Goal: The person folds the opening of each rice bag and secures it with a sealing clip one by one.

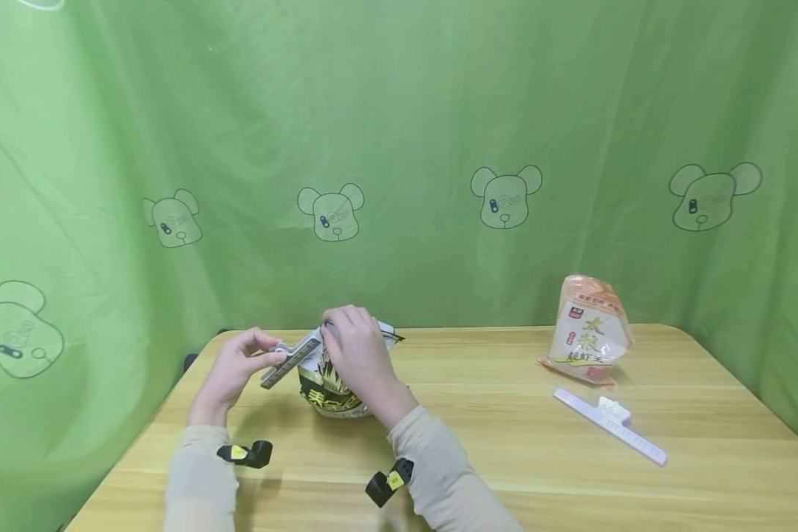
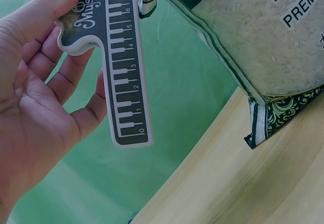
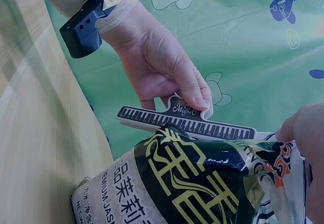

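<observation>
Black and white, the clip (image 1: 292,361) pinched in the left hand (image 1: 235,363) is at the top of the rice bag (image 1: 332,399) on the table (image 1: 499,428), while the right hand (image 1: 360,353) holds that top with bent fingers, so clipping looks started, not finished.

Green bear-print curtain (image 1: 412,96) hangs behind a wood-grain table (image 1: 492,436)

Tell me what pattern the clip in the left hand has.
The clip has a dark grey and white piano-key pattern, shown best in the left wrist view.

Soft light, faint shadows, dimmer wrist views
</observation>
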A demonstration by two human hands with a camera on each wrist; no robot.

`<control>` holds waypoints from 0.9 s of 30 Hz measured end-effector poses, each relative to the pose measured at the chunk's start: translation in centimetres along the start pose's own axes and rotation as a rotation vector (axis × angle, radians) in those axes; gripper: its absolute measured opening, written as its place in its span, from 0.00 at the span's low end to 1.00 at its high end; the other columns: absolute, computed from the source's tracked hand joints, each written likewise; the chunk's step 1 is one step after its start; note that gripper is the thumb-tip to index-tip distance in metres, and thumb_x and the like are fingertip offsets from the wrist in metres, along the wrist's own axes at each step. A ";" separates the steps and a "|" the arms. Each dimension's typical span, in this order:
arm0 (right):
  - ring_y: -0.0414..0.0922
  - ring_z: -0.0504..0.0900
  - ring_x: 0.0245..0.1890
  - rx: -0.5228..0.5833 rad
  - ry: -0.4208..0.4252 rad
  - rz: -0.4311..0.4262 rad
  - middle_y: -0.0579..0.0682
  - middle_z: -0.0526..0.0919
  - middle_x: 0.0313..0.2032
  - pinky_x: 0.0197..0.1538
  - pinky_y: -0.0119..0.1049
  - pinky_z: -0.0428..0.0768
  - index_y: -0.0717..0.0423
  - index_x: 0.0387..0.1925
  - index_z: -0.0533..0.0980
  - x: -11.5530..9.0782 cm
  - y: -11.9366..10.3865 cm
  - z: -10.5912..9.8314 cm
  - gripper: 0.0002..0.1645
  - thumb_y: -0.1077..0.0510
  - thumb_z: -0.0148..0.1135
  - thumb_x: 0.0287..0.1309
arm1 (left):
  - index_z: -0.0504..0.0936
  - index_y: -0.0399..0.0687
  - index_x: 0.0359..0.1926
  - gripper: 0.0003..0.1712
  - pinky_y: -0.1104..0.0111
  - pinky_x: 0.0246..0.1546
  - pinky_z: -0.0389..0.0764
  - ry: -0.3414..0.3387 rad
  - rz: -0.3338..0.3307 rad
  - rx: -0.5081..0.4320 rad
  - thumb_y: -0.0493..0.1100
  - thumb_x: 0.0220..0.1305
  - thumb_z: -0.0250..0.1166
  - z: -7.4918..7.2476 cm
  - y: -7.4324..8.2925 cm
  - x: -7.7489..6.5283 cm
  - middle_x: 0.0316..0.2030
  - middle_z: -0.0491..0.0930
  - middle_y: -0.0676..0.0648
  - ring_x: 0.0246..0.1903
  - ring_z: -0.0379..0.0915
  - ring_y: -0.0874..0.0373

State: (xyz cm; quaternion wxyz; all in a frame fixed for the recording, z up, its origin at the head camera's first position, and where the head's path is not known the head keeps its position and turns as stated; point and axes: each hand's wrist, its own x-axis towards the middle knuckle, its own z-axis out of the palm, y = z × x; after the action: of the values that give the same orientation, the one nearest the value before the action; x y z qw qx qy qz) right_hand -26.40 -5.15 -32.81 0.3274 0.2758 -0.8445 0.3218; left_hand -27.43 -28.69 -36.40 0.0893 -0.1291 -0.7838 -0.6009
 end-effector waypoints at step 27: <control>0.50 0.79 0.49 0.207 0.053 0.130 0.52 0.85 0.40 0.59 0.44 0.76 0.58 0.38 0.77 0.0 0.3 0.4 0.07 0.59 0.56 0.66 | 0.79 0.52 0.31 0.10 0.68 0.36 0.82 -0.006 -0.010 0.043 0.35 0.52 0.73 -0.1 1.9 -0.1 0.35 0.82 0.57 0.33 0.81 0.62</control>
State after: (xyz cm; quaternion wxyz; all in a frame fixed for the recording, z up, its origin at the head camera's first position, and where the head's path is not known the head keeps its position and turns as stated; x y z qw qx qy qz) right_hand -26.74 -5.26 -33.10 0.2980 0.2442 -0.8139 0.4350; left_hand -26.69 -28.30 -34.64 0.0868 -0.1249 -0.7974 -0.5839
